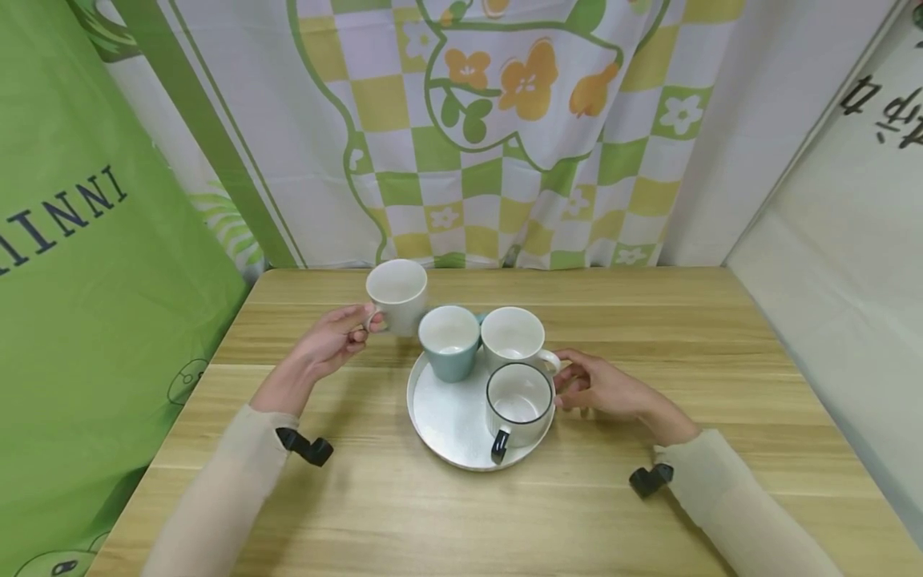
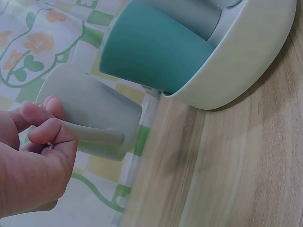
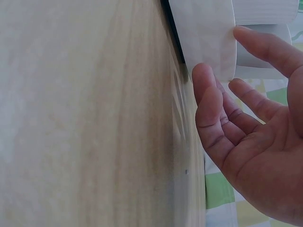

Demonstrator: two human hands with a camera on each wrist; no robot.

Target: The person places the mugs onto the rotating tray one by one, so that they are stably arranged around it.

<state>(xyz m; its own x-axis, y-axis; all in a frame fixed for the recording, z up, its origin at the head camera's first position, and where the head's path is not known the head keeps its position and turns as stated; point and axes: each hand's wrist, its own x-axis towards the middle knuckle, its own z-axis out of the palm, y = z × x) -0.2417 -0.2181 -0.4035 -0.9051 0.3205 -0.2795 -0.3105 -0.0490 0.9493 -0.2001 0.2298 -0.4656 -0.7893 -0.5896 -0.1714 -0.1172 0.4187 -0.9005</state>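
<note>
My left hand [image 1: 335, 340] pinches the handle of a plain white mug [image 1: 399, 296], held above the table behind the tray's left side. In the left wrist view the white mug [image 2: 90, 109] is tilted, with thumb and fingers curled on its handle. A round white tray [image 1: 440, 421] carries a light blue mug [image 1: 450, 353], a white mug [image 1: 508, 332] and a white mug with black rim and black handle [image 1: 515, 409]. My right hand [image 1: 602, 389] is at the tray's right edge, fingers loosely bent, fingertips right at the tray wall [image 3: 203, 33] in the right wrist view.
The wooden table [image 1: 346, 505] stretches around the tray. A checkered curtain [image 1: 469, 184] hangs along its back edge. Green cloth [image 1: 94, 320] hangs at the left and a white cloth [image 1: 844, 264] at the right.
</note>
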